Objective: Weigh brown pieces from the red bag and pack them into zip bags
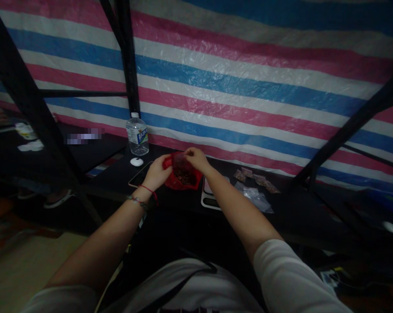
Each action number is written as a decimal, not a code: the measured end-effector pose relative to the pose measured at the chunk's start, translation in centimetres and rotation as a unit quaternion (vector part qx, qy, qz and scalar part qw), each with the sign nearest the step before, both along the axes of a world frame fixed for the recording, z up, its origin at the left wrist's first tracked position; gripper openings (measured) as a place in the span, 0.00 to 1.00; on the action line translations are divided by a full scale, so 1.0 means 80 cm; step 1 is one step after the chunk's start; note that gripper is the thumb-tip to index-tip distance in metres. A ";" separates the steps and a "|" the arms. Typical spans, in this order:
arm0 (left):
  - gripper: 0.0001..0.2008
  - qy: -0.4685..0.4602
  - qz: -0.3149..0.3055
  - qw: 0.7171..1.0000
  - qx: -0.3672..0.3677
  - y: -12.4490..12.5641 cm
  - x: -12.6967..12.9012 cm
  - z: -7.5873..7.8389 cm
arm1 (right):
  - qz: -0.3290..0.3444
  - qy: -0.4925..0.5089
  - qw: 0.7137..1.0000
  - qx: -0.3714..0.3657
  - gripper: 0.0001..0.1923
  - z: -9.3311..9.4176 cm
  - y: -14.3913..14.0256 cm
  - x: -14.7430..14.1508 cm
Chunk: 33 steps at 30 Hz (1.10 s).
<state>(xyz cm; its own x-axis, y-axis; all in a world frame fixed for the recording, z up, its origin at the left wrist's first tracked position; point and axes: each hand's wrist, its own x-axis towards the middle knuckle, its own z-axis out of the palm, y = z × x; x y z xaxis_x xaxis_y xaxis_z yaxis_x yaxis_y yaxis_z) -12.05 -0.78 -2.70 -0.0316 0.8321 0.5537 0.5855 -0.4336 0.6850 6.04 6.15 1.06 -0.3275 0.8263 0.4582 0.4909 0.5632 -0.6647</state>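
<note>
Left hand [159, 171] grips red bag [175, 182], bottle label [142, 136] blurred.

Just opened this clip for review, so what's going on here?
A person's left hand holds the edge of an open red bag containing small brown bits, while the right hand is at its mouth; whether it pinches anything is unclear. A scale sits to the right, with clear bags and small filled packets beyond.

Dim light, striped plastic sheeting [248, 100]
</note>
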 end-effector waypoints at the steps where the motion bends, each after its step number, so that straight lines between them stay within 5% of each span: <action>1: 0.24 -0.002 0.003 1.000 -0.003 0.000 0.001 0.000 | -0.001 0.001 1.000 -0.005 0.05 -0.003 0.000 0.001; 9: 0.24 -0.006 -0.004 1.000 -0.013 0.002 0.000 -0.005 | -0.050 0.042 0.998 0.020 0.06 -0.033 -0.011 0.000; 19: 0.25 0.019 -0.024 0.999 -0.019 -0.002 0.005 -0.005 | -0.091 0.103 0.991 -0.005 0.04 -0.028 -0.015 -0.001; 24: 0.26 0.001 0.005 1.000 0.002 -0.007 0.006 -0.003 | -0.056 0.298 0.949 -0.089 0.04 -0.012 -0.026 0.008; 28: 0.23 -0.114 0.052 0.992 0.026 0.007 -0.003 -0.018 | 0.004 0.441 0.882 -0.163 0.07 0.020 -0.048 0.051; 33: 0.20 -0.203 0.034 0.976 -0.067 0.029 -0.004 -0.049 | -0.047 0.435 0.894 -0.093 0.10 0.037 -0.088 0.167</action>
<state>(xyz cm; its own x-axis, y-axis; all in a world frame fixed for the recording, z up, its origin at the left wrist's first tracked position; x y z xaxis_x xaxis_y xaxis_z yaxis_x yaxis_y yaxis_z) -12.38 1.51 -6.66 -0.2833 0.8845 0.3708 0.2781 -0.2942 0.9144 19.40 -0.92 4.00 0.1607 0.9198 0.3579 -0.2188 0.3868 -0.8958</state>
